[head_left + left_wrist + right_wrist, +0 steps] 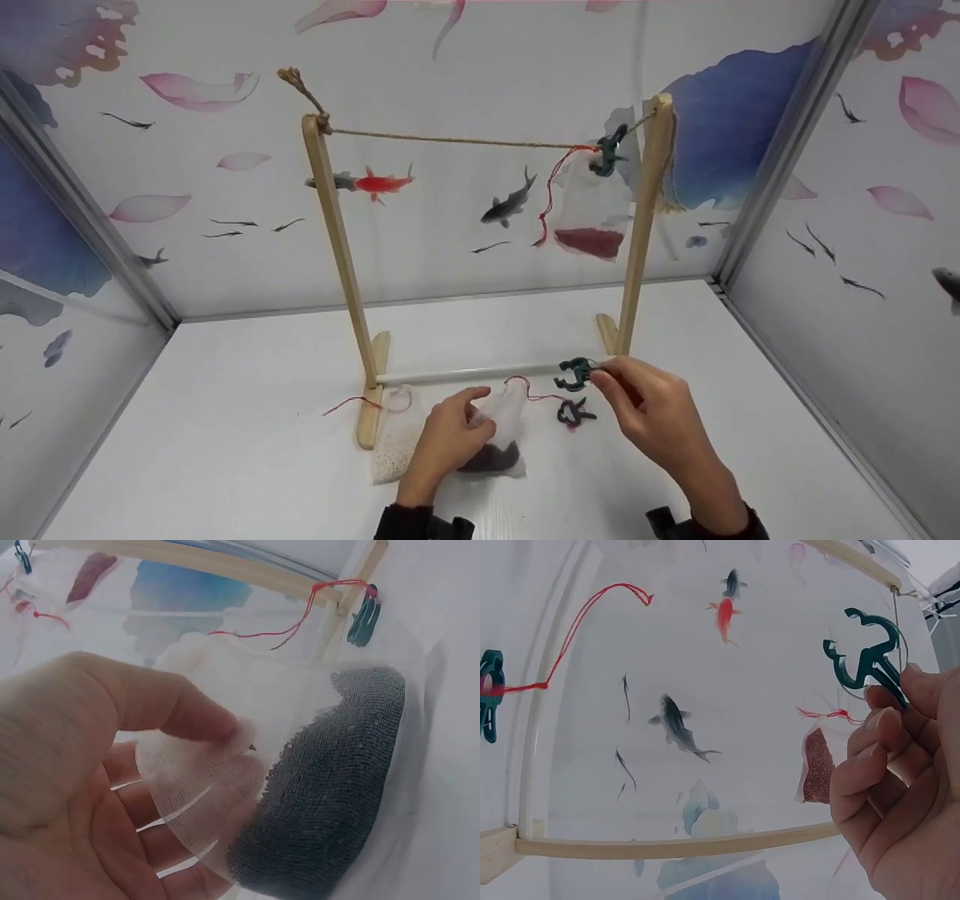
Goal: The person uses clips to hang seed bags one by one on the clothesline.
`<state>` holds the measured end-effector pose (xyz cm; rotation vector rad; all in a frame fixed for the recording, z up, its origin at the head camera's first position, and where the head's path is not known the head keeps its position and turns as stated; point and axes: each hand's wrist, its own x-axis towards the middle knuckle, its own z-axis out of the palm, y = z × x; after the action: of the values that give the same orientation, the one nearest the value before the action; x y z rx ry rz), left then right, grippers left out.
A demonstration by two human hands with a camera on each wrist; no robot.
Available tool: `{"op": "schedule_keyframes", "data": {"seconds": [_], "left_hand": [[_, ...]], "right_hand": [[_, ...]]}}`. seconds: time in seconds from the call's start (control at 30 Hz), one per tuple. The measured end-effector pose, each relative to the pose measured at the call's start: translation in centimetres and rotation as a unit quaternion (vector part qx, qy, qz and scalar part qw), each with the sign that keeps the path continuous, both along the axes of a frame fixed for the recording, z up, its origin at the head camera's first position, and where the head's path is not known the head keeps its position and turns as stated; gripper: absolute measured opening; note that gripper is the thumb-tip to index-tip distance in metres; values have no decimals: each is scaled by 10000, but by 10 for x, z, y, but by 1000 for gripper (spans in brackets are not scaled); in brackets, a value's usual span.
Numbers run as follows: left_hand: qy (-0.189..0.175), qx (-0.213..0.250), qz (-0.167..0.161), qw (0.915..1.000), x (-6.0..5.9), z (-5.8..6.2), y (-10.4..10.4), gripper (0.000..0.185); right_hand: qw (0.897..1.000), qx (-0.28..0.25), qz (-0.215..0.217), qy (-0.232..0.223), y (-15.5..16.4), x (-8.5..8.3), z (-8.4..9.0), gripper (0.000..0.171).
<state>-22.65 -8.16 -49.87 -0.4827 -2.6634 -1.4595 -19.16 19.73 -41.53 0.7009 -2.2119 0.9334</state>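
My left hand pinches a white mesh drawstring bag, its thumb in front and fingers behind the mesh. Dark grains fill the lower part of this bag, and its red cord trails off to the right. Between the right hand's thumb and fingers are the handles of a green spring clip, whose jaws stand spread with nothing in them. A second green clip lies on the table beside the red cord's end. At the left, a mesh bag of pale grains lies by the stand's foot.
A wooden stand carries a twine line between its posts. Near the right post, a clip holds a bag of reddish grains on the line. A white bar joins the posts low down. Printed panels enclose the white table.
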Motion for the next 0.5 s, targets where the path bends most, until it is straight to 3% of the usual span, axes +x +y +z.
{"op": "schedule_keyframes", "data": {"seconds": [0.1,0.2,0.33,0.5], "left_hand": [[127,90,-46,9999,1,4,-2,15],[174,186,38,9997,3,11,-4,22],[203,249,335,9989,8,23,-8,13],[778,561,338,9948,7,44,-9,16]], "right_hand": [[10000,28,-2,17,-1,0,0,13],[10000,40,10,-9,-2,-1,-1,11],[9998,170,19,-32,-2,-4,3,4],[9977,465,143,471,0,-14,26,5]]}}
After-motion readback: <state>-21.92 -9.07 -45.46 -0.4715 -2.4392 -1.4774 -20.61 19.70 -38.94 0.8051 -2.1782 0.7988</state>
